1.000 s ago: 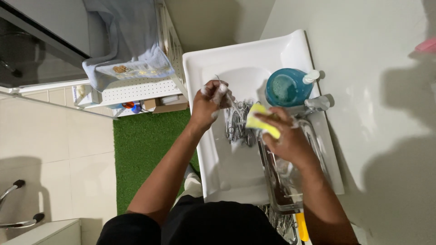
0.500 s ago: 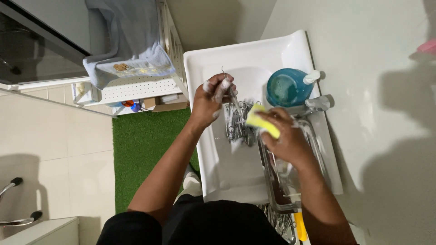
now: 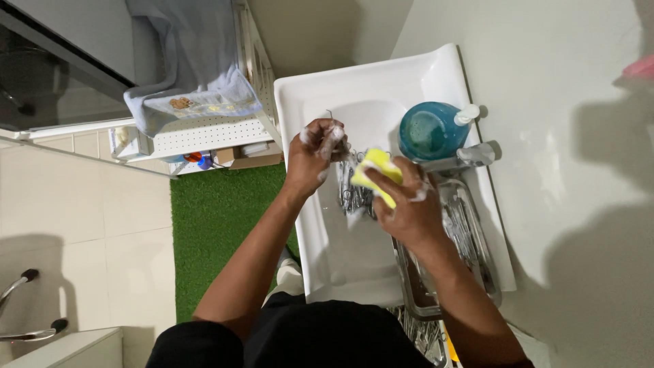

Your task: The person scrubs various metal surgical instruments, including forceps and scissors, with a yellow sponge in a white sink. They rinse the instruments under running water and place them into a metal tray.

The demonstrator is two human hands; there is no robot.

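Note:
Over a white sink (image 3: 306, 95), my left hand (image 3: 315, 151) is soapy and closed on a thin metal instrument whose tip sticks up above the fingers. My right hand (image 3: 403, 204) grips a yellow sponge (image 3: 375, 173) close beside the left hand. Below both hands a pile of metal instruments (image 3: 354, 194) lies in the basin. A metal tray (image 3: 487, 272) holding more metal instruments sits on the sink's right side under my right forearm.
A teal soap pump bottle (image 3: 428, 131) stands by the faucet (image 3: 477, 153). A white perforated shelf (image 3: 197, 136) with a towel (image 3: 191, 82) is to the left, above a green mat (image 3: 218, 238). A beige wall rises on the right.
My left hand has shifted slightly right, toward the sponge, with the instrument in it. The right hand with the sponge has stayed nearly in place.

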